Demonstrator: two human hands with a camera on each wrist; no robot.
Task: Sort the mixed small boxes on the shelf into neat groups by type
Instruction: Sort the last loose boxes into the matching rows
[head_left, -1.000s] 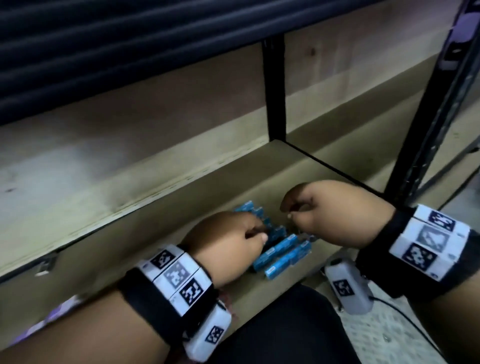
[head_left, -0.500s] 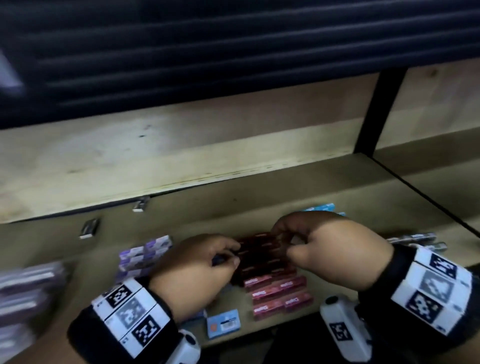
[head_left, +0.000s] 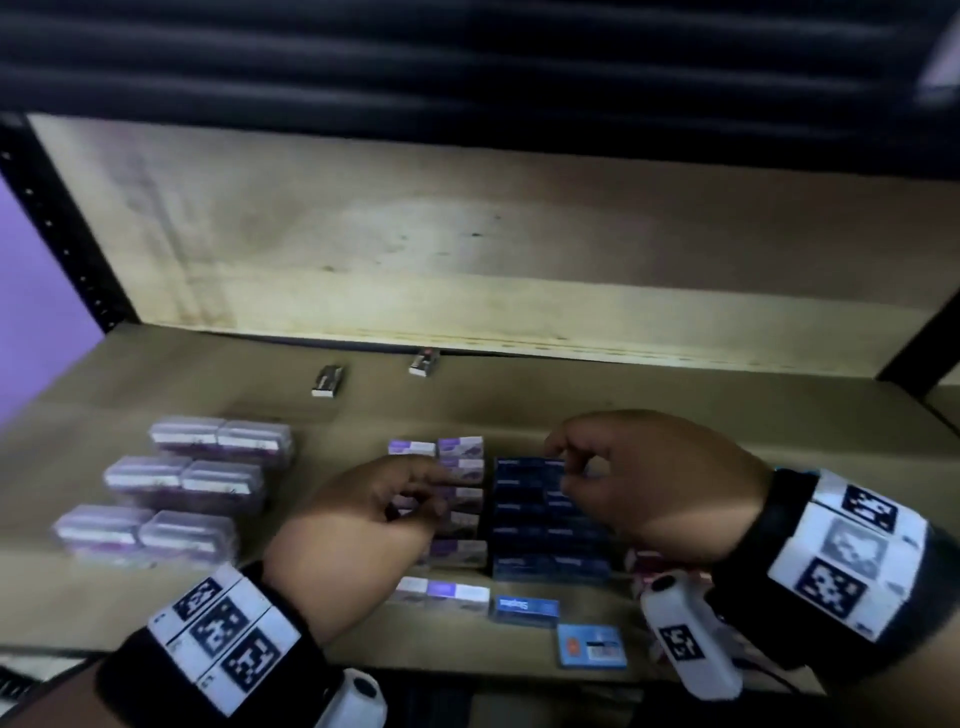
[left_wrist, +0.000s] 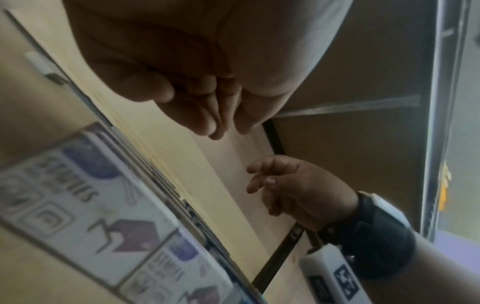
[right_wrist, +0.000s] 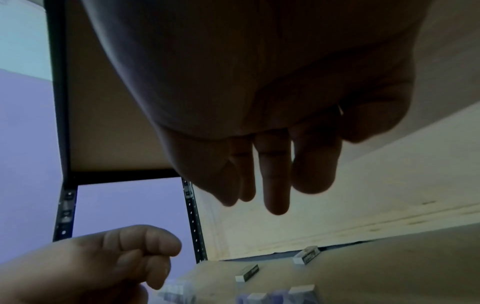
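On the wooden shelf (head_left: 675, 415) the purple-and-white boxes (head_left: 460, 467) stand in a column, with the dark blue boxes (head_left: 524, 514) in a block touching its right side. The left hand (head_left: 363, 525) hovers palm down over the purple-and-white column, fingers loosely curled, holding nothing. The right hand (head_left: 654, 478) hangs over the blue block's far right corner, fingers (right_wrist: 275, 185) relaxed, empty. Clear plastic cases (head_left: 182, 488) sit in rows at far left.

Purple-and-white boxes (head_left: 460, 499) stacked in a column on the shelf (head_left: 675, 410), touching dark blue boxes (head_left: 524, 519) rightward; clear cases (head_left: 182, 483) grouped well left.
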